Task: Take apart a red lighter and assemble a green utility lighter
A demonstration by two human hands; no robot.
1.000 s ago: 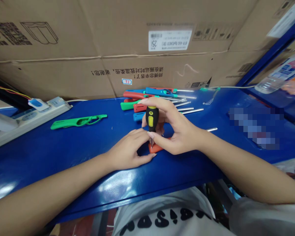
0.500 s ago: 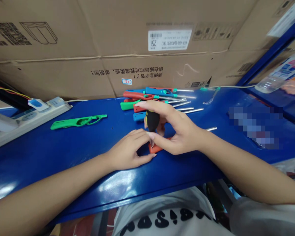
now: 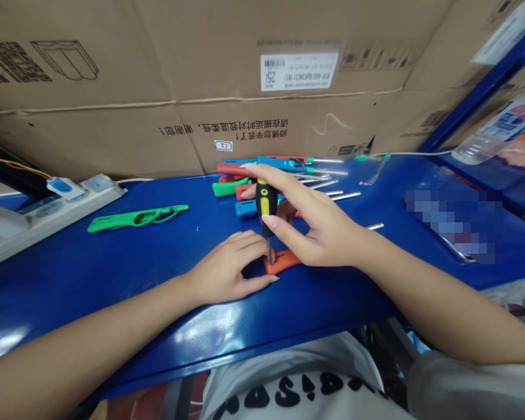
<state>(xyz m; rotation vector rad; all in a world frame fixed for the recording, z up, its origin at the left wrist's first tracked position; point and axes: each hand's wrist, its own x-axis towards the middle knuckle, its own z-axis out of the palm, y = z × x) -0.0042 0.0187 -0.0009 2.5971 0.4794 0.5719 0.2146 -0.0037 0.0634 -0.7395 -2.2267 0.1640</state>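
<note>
My right hand (image 3: 317,224) is closed around the black and yellow handle of a screwdriver (image 3: 266,205), which stands nearly upright. Its tip meets the butt end of an orange stick lighter (image 3: 283,262) lying on the blue table. The lighter's middle is hidden behind this hand, while a metal tube shows beyond the wrist. My left hand (image 3: 234,267) rests on the table, its thumb and fingers on either side of the lighter's butt end, steadying it. Left of the hands lies a green lighter piece (image 3: 137,218), and a tiny screw (image 3: 198,228) sits beside it.
Several red, blue and green lighters (image 3: 245,207) are piled behind my hands, against a cardboard box (image 3: 131,137). A power strip (image 3: 52,210) stands at the left. At the right are a blurred-out flat object (image 3: 452,224) and a plastic bottle (image 3: 494,131).
My right hand's fingers have shifted on the screwdriver, and its handle has turned so that yellow markings face me. The shaft shows more clearly now. My left hand stays in place.
</note>
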